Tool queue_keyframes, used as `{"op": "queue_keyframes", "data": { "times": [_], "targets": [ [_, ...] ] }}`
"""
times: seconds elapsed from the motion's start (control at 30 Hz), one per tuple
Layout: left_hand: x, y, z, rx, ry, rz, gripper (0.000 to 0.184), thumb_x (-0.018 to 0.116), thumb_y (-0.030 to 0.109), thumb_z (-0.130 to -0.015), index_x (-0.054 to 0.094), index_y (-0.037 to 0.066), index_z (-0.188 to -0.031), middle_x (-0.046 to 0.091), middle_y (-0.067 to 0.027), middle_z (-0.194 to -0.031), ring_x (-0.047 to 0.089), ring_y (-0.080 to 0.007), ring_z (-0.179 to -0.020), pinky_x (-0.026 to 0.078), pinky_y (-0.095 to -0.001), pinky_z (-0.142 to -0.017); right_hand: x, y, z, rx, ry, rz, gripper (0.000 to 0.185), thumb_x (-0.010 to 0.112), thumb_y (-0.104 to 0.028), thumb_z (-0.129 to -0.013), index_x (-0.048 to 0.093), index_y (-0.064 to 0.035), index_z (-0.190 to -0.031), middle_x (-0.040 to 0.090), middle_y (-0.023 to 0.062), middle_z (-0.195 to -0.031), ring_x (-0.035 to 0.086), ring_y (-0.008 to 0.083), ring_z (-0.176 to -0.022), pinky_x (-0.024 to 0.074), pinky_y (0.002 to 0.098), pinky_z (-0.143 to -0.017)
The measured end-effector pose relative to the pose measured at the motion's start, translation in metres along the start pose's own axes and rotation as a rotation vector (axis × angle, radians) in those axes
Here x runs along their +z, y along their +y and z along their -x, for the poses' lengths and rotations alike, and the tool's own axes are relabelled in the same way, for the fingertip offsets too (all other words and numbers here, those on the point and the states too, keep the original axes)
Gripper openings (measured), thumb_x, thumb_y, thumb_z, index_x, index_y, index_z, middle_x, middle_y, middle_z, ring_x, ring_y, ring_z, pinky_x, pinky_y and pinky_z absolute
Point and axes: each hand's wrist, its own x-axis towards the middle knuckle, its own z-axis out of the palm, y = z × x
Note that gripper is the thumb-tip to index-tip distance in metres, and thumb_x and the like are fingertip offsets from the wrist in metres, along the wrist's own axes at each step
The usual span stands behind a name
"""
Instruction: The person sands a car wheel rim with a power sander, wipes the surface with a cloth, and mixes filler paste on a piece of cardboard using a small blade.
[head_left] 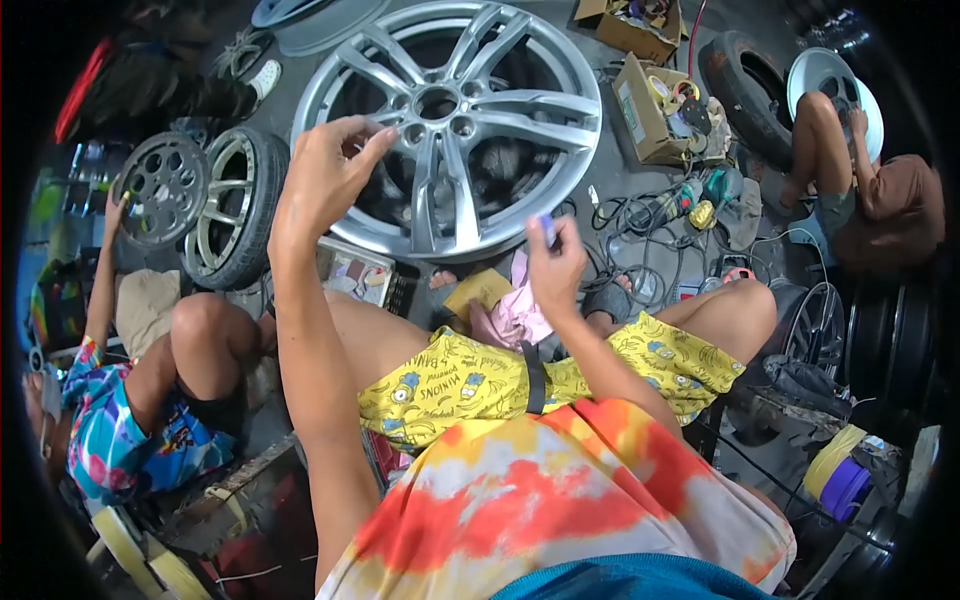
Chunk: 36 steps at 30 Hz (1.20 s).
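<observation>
A large silver alloy wheel rim with split spokes stands before me, tilted toward me. My left hand is over its left side, fingers loosely curled, with a gap between thumb and forefinger. I see nothing in it. Near the rim's lower right edge, my right hand is closed on a small purple piece, whose kind I cannot make out. Below the rim, a pink cloth lies between my legs, beside a brown sheet.
At left, a person holds a dark rim beside a wheel with a tyre. Another person sits at right near a silver rim. A cardboard box of supplies, tangled cables and a green power tool lie to the right.
</observation>
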Motion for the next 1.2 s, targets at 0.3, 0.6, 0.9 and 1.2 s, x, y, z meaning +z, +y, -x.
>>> {"op": "queue_keyframes", "data": {
  "times": [0.3, 0.6, 0.9, 1.2],
  "targets": [
    [0.005, 0.003, -0.004, 0.004, -0.034, 0.001, 0.037, 0.068, 0.03, -0.098, 0.072, -0.006, -0.103, 0.067, -0.0069, -0.075, 0.059, -0.0107, -0.071, 0.048, -0.0277, -0.067, 0.006, 0.002, 0.012, -0.184, -0.02, -0.045, 0.032, 0.071, -0.022, -0.095, 0.052, -0.0015, -0.079, 0.048, 0.012, -0.074, 0.048, 0.0278, -0.068, 0.039, 0.0407, -0.065],
    [0.058, 0.015, 0.009, 0.258, -0.222, -0.105, 0.034, 0.082, 0.029, -0.084, 0.074, -0.002, -0.097, 0.07, -0.0129, -0.089, 0.067, -0.025, -0.083, 0.053, -0.0361, -0.075, 0.003, 0.005, 0.008, -0.178, -0.038, -0.088, 0.028, 0.072, -0.021, -0.094, 0.057, -0.0005, -0.082, 0.049, 0.0104, -0.074, 0.049, 0.0259, -0.069, 0.0403, 0.0373, -0.065],
    [0.136, 0.013, 0.031, 0.675, -0.365, -0.591, 0.03, 0.075, 0.033, -0.082, 0.069, 0.005, -0.09, 0.063, -0.0099, -0.1, 0.058, -0.0277, -0.107, 0.043, -0.0427, -0.1, -0.005, 0.002, -0.019, 0.367, -0.038, -0.544, 0.031, 0.067, -0.029, -0.101, 0.065, -0.001, -0.089, 0.063, 0.0001, -0.079, 0.059, 0.0068, -0.067, 0.0517, 0.0238, -0.063],
    [0.148, 0.008, 0.008, 0.8, -0.18, -0.478, 0.029, 0.074, 0.031, -0.08, 0.071, 0.003, -0.075, 0.063, -0.0118, -0.084, 0.06, -0.0285, -0.09, 0.044, -0.041, -0.088, -0.003, -0.002, -0.048, 0.351, -0.018, -0.722, 0.024, 0.069, -0.022, -0.099, 0.067, -0.0003, -0.089, 0.066, 0.0033, -0.078, 0.064, 0.0095, -0.065, 0.0571, 0.0248, -0.06]
  ]
}}
